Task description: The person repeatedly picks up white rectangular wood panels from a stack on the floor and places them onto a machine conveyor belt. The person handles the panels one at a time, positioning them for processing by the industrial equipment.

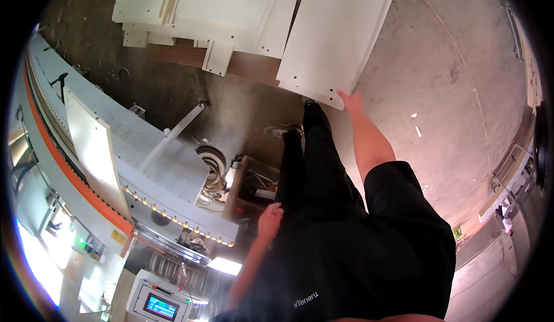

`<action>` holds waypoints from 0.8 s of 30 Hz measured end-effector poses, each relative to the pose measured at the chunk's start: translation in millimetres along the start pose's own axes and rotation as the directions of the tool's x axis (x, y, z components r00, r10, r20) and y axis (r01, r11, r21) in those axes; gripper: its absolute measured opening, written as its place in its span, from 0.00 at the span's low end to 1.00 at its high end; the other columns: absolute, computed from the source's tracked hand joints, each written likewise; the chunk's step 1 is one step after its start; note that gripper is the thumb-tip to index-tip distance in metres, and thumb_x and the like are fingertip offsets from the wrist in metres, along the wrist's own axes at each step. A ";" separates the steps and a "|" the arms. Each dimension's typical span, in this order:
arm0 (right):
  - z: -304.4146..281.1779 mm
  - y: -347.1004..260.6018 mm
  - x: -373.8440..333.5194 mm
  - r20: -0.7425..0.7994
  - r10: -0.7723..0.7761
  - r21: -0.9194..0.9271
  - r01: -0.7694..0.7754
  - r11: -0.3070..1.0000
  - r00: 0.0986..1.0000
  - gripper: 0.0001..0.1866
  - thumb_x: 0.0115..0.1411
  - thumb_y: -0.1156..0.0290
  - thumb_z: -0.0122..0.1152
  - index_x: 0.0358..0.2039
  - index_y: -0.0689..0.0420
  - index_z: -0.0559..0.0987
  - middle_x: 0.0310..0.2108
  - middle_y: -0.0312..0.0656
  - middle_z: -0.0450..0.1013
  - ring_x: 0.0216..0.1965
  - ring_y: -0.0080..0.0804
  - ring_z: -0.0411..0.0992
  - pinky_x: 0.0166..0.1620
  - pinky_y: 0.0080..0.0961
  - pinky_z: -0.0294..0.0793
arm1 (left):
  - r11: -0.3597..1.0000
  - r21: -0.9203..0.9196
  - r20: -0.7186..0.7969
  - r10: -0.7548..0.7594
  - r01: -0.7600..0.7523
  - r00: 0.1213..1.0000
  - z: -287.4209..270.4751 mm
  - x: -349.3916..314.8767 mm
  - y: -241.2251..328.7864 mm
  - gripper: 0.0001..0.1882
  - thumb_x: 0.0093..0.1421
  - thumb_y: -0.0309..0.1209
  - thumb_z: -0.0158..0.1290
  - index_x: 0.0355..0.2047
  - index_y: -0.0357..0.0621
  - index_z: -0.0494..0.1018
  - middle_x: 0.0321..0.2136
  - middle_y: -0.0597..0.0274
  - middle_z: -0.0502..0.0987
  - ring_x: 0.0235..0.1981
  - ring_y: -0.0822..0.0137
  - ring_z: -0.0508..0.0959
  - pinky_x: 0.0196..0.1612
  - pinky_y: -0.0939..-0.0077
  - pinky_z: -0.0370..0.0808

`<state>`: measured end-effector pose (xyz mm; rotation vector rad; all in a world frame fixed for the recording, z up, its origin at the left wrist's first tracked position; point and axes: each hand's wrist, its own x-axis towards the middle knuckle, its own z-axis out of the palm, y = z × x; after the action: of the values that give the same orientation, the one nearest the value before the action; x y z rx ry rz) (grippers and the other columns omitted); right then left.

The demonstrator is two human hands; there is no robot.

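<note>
My right hand (350, 101) reaches out to the near right corner of a long white panel (334, 27) with small dark holes near its end. The hand is closed on that corner, with part of it on the top face and the other fingers hidden beneath. My left hand (269, 222) hangs beside my body, its fingers curled in, and nothing shows in it. Left of the long panel lie more white panels (231, 10), stacked on a brown board (248, 68). A narrow white strip (218, 58) sticks out from the stack.
At left stands a grey machine with an orange band (66, 166), a row of small rollers (179, 222) and an upright white panel (95, 143) on it. A control screen (160, 307) sits lower left. A wooden box (236, 189) and coiled strips (212, 163) rest by my legs.
</note>
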<state>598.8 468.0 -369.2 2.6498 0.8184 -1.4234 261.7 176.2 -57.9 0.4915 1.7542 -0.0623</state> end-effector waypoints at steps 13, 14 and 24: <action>-5.9 80.5 46.7 0.081 -0.057 0.157 0.044 0.987 0.995 0.57 0.48 0.37 0.75 0.65 0.69 0.65 0.63 0.59 0.69 0.65 0.50 0.68 0.64 0.42 0.67 | 0.989 0.137 0.027 0.043 -0.047 0.999 22.0 29.4 21.3 0.18 0.66 0.40 0.56 0.53 0.46 0.77 0.38 0.54 0.84 0.40 0.61 0.84 0.47 0.68 0.78; -12.5 78.3 38.2 0.166 -0.002 0.167 -0.027 0.986 0.986 0.55 0.50 0.39 0.74 0.65 0.68 0.66 0.63 0.57 0.69 0.65 0.49 0.67 0.64 0.41 0.67 | 0.987 0.151 0.018 0.058 -0.060 0.998 22.9 31.2 16.1 0.18 0.66 0.40 0.56 0.53 0.46 0.77 0.38 0.54 0.84 0.40 0.61 0.84 0.47 0.68 0.78; 12.9 159.9 -38.5 0.231 0.137 0.383 -0.220 0.897 0.963 0.49 0.63 0.26 0.46 0.51 0.67 0.79 0.48 0.48 0.78 0.50 0.40 0.74 0.59 0.38 0.69 | 1.000 0.012 0.120 0.006 -0.008 0.993 0.9 36.6 16.5 0.17 0.68 0.31 0.54 0.54 0.38 0.74 0.40 0.56 0.84 0.39 0.70 0.82 0.44 0.75 0.78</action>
<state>644.8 310.1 -381.6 2.6957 0.2688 -1.9436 262.6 201.6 -89.1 0.4934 1.6350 -0.0965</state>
